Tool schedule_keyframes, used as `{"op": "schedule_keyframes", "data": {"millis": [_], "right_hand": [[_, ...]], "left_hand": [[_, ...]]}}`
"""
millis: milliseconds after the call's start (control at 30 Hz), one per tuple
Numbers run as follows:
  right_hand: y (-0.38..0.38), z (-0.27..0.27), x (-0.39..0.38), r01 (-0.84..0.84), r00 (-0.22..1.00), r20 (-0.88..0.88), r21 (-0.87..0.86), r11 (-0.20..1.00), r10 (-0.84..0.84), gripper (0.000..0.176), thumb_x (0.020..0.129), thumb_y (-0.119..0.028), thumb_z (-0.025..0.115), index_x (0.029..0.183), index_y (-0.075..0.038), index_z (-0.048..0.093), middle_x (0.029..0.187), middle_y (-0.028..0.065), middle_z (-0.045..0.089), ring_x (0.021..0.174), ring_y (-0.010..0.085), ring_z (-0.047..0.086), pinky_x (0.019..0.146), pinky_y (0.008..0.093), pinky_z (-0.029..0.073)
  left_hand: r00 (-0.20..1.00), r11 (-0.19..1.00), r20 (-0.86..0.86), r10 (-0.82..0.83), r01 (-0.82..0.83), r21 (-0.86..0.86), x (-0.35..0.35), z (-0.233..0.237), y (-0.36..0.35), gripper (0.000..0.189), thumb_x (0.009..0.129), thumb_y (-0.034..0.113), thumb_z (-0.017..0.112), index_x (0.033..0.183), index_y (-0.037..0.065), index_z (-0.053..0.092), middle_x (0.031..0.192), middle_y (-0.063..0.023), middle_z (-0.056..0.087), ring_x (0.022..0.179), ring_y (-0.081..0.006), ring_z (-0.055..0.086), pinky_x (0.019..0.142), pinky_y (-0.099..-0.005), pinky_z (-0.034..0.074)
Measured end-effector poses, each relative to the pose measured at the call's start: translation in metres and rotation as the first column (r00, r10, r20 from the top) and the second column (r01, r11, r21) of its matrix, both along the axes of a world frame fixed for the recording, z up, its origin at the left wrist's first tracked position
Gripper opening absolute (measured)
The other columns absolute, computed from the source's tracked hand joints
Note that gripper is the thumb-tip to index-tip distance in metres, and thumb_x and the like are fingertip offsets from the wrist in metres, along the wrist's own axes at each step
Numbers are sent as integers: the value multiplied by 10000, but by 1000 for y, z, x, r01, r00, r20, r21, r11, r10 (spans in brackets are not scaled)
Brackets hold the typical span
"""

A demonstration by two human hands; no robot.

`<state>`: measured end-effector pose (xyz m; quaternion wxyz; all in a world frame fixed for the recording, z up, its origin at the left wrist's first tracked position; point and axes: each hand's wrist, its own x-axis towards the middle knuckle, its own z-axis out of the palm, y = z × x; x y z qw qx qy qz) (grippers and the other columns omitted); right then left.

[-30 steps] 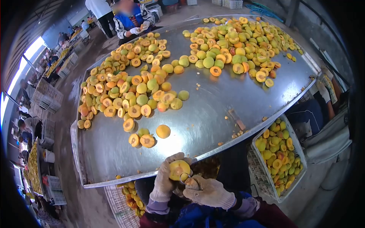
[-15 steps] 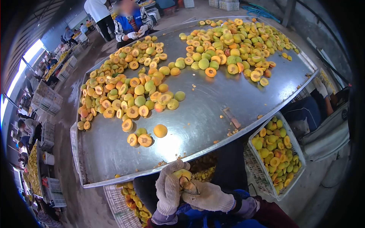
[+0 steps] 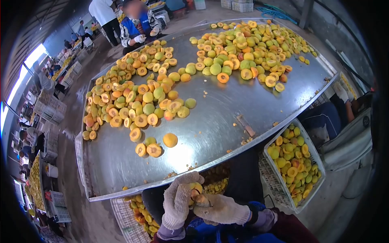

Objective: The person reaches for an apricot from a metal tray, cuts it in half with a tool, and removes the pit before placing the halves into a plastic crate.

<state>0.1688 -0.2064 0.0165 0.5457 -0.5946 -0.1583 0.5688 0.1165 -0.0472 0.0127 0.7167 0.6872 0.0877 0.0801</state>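
Observation:
Both my hands wear pale knitted gloves and meet just below the near edge of the metal table (image 3: 210, 133). My left hand (image 3: 176, 202) is closed around a yellow apricot (image 3: 197, 187). From the right, my right hand (image 3: 223, 208) presses against that fruit with its fingers curled. A small brownish thing (image 3: 201, 200) shows at its fingertips; I cannot tell what it is. On the tabletop lie a heap of halved and whole apricots (image 3: 148, 97) at left and a larger heap (image 3: 243, 52) at the back. A lone apricot (image 3: 170, 140) sits nearer me.
A crate of apricot halves (image 3: 293, 166) stands right of my legs, another white crate (image 3: 127, 216) at lower left. A narrow tool-like piece (image 3: 246, 125) lies on the table. A person (image 3: 137, 28) in a blue vest works across it. Further tables and stacked crates (image 3: 49, 106) line the left.
My left hand has shifted slightly left, the fruit still in its grip. Across the table, the other person's hands have moved a little apart.

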Motion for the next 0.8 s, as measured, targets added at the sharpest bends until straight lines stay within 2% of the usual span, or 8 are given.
{"op": "schedule_keyframes", "data": {"millis": [100,167,300,467,533,600,700,800], "right_hand": [[-6,-9,11,-81,963,-246,136,987,113,239,960,-316,573,980,-81,535,621,30,558,480,123,536,430,265,425],[-7,-8,5,-44,969,-237,112,993,69,240,963,-315,571,959,-78,538,627,29,563,461,112,523,407,254,405],[-13,-11,4,-29,943,-326,111,993,64,264,960,-325,588,932,-64,565,635,14,565,470,92,517,411,231,397],[-17,-28,-3,33,962,-270,298,954,51,256,948,-321,609,942,-65,600,704,-1,584,596,75,544,538,234,445],[-19,-26,-5,94,961,-276,324,941,-1,249,945,-316,614,946,-68,608,731,-5,591,639,71,548,582,239,454],[-19,-18,2,-3,952,-301,186,983,60,223,944,-297,608,923,-76,609,765,-4,601,674,69,547,612,258,457],[-26,-18,4,16,930,-348,349,937,113,198,949,-284,596,924,-88,611,758,-3,603,657,77,554,588,260,450],[-30,-44,-5,-43,896,-422,225,973,137,192,955,-283,572,923,-98,613,777,1,611,671,83,568,587,260,452]], "left_hand": [[995,979,51,85,-93,180,1,4,-8,613,982,500,468,1180,-71,572,1002,-164,673,858,-230,661,789,-334,516],[988,846,103,118,-154,511,1,4,-11,604,990,501,441,1153,-61,593,969,-164,681,861,-238,666,790,-342,514],[993,840,-52,101,-57,540,0,22,-12,576,992,480,427,1137,-49,602,948,-172,683,877,-272,671,817,-373,513],[884,733,467,1,-319,602,4,0,-14,389,930,346,547,1122,21,643,1015,-200,671,874,-377,683,746,-395,551],[928,681,372,-3,-271,681,3,12,-13,387,927,351,549,1115,29,649,1043,-197,666,877,-371,681,732,-389,552],[1000,822,-2,15,-11,569,5,21,-11,376,927,342,552,1125,37,646,1090,-180,663,906,-354,678,731,-384,554],[972,733,230,-50,-120,669,-3,5,-10,378,924,334,573,1157,41,623,1135,-176,652,955,-337,675,740,-377,558],[907,621,398,-136,-235,747,-6,2,-13,394,892,329,638,1170,51,604,1171,-173,632,971,-323,673,723,-357,567]]}}
